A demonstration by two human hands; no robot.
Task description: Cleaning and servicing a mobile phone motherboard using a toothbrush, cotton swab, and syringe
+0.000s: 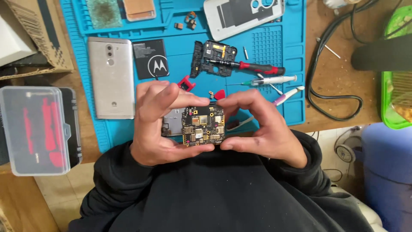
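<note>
I hold a small black phone circuit board [203, 126] with gold contacts between both hands, close to my chest. My left hand [161, 122] pinches its left side with thumb below and fingers on top. Opposite it, my right hand [259, 126] grips the right edge the same way. A grey metal part [172, 121] shows behind the board near my left fingers. On the blue work mat [279, 51] beyond lie a black plastic phone frame [214, 58], a red-handled screwdriver [249, 66], a black battery [149, 59] and a silver phone [111, 77] lying face down.
A clear plastic case [36, 129] with red tools sits at the left on the wooden desk. A syringe [270, 80], a white back cover [242, 15], red picks [185, 83], black cables [334, 86] and a green basket [397, 68] are around. A cardboard box [34, 34] stands top left.
</note>
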